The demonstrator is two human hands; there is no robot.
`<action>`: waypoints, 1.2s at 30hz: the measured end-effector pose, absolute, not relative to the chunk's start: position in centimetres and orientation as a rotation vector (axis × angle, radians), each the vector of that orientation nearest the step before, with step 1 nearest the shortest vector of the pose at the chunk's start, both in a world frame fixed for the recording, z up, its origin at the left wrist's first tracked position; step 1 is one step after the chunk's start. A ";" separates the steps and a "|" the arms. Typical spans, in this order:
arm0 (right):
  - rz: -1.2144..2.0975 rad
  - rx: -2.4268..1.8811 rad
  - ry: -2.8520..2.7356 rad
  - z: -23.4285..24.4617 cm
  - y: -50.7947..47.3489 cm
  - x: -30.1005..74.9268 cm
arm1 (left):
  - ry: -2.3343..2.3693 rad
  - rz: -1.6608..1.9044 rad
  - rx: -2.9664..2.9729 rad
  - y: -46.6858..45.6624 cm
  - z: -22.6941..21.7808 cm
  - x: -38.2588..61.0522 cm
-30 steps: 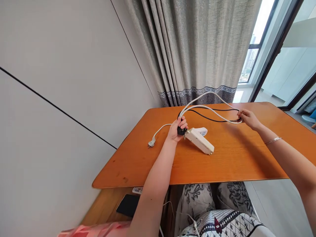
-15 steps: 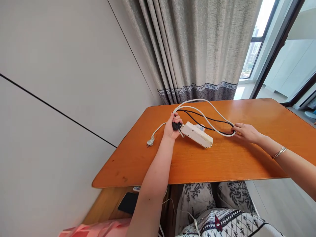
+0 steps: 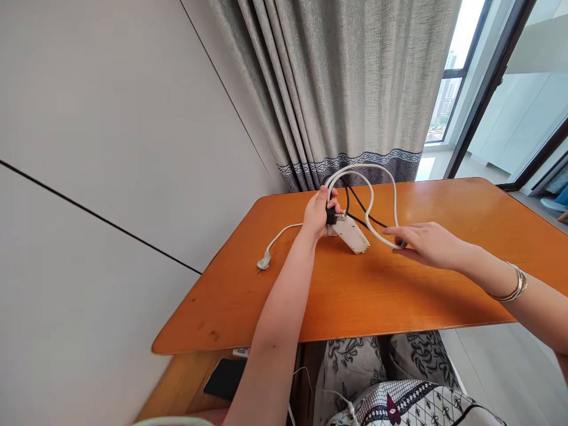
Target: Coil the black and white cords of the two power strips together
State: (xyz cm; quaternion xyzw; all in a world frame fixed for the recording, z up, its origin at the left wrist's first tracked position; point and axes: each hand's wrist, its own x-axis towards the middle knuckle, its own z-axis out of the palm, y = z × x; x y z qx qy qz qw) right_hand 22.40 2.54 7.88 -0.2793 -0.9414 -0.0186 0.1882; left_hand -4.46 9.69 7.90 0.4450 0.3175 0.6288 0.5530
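My left hand (image 3: 318, 212) is closed around the near end of a bundle of white cable (image 3: 394, 189) and black cable (image 3: 366, 208), with a black plug (image 3: 331, 215) poking out of the fist. Just right of it, a white power strip (image 3: 352, 234) slants down to the wooden table. The fingers of my right hand (image 3: 421, 242) close on the far bend of the cable loop, which arches above the tabletop. From the left hand a short length of white cord runs left to a clear-ended plug (image 3: 264, 261) lying on the wood.
The orange-brown table (image 3: 377, 296) has rounded corners. A pale wall (image 3: 89, 248) runs along its left side and a grey curtain (image 3: 350, 83) hangs behind it. Below the near edge, a black phone-like slab (image 3: 225, 378) lies on a wooden surface.
My right hand has come closer to the left, so the cable loop bows higher. The left hand has shifted slightly right and away, turning the power strip to point more toward me.
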 end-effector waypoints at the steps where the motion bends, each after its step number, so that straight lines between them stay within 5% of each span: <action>1: 0.032 -0.728 -2.639 8.5 1.8 21.3 | 0.759 1.455 1.107 9.8 8.0 -4.2; 12: 1.177 -0.416 -1.780 13.3 5.1 13.0 | 0.627 1.129 1.446 9.8 6.3 -2.6; 21: 1.205 -0.553 -1.239 12.6 10.1 12.2 | 0.599 1.049 1.531 9.8 6.4 -2.8; 36: 1.101 -0.503 -1.207 9.5 7.7 10.8 | 0.883 0.990 1.699 8.4 7.8 -1.4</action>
